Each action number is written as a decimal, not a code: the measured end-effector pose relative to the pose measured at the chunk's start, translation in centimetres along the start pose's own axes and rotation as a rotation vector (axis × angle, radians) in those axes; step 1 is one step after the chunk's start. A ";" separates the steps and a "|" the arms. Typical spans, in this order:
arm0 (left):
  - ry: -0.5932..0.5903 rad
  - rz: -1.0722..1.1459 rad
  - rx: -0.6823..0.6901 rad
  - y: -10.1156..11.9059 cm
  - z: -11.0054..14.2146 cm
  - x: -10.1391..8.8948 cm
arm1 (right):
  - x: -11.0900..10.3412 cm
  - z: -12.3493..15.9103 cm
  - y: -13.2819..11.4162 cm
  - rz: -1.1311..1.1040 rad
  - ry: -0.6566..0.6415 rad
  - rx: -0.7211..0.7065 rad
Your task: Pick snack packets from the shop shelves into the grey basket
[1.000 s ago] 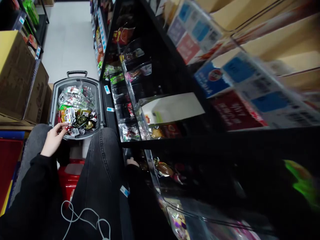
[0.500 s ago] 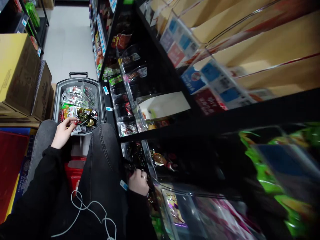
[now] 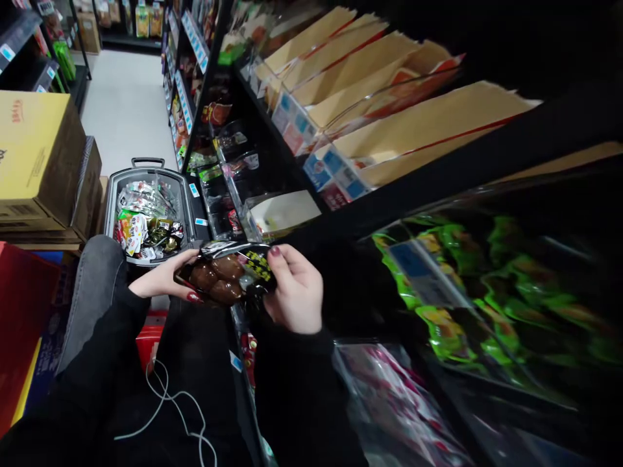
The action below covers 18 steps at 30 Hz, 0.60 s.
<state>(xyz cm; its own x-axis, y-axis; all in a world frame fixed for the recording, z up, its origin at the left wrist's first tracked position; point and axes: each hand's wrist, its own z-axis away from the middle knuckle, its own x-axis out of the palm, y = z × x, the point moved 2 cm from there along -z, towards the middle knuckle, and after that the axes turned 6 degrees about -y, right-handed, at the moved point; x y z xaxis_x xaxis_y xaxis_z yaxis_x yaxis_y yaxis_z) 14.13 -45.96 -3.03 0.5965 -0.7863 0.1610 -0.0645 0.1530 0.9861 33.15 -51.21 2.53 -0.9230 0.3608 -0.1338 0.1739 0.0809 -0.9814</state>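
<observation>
A dark, shiny snack packet [image 3: 226,275] with several brown round pieces showing through its clear part is held up between both hands, above my lap. My left hand [image 3: 168,275] grips its left end, thumb and fingers on either side. At its right end, beside greenish-yellow lettering, my right hand [image 3: 296,285] pinches it with the thumb on top. Just beyond my left hand stands a grey basket [image 3: 111,211], holding clear packets [image 3: 146,198] at the far side and a yellow, red and white packet [image 3: 134,233] among dark and gold ones nearer me.
Shelves with clear bins of snacks rise on my right, among them green packets [image 3: 501,279] and upright cardboard boxes [image 3: 335,91]. A yellow carton [image 3: 29,149] stands on the left. A white cord [image 3: 165,395] lies across my lap. Beyond the basket runs a pale floor aisle [image 3: 126,97].
My right hand has come up from the low shelf bin with the dark packet. My left hand has left the basket and taken the packet's other end. The view has shifted slightly.
</observation>
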 end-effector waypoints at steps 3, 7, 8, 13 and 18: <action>-0.007 0.111 -0.119 -0.2 0.4 -0.3 | 2.6 -2.4 0.7 -0.232 -0.114 0.098; 0.063 0.217 -0.180 0.0 0.8 -0.6 | 4.2 -4.3 1.8 -0.367 -0.213 0.237; 0.080 0.230 -0.186 0.0 0.9 -0.7 | 4.3 -4.6 2.0 -0.383 -0.218 0.259; 0.041 0.319 -0.226 -0.3 0.6 -0.4 | 3.9 -4.9 2.8 -0.403 -0.217 0.299; 0.000 0.351 -0.220 -0.4 0.6 -0.3 | 3.5 -4.7 2.9 -0.428 -0.180 0.334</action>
<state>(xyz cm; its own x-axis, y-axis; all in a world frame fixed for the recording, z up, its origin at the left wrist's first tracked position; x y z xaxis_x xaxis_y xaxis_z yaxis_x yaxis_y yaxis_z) 13.52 -46.12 -3.44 0.5685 -0.6636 0.4862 -0.0916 0.5362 0.8391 32.01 -45.37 -0.18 -0.9364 0.1942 0.2924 -0.3190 -0.1236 -0.9396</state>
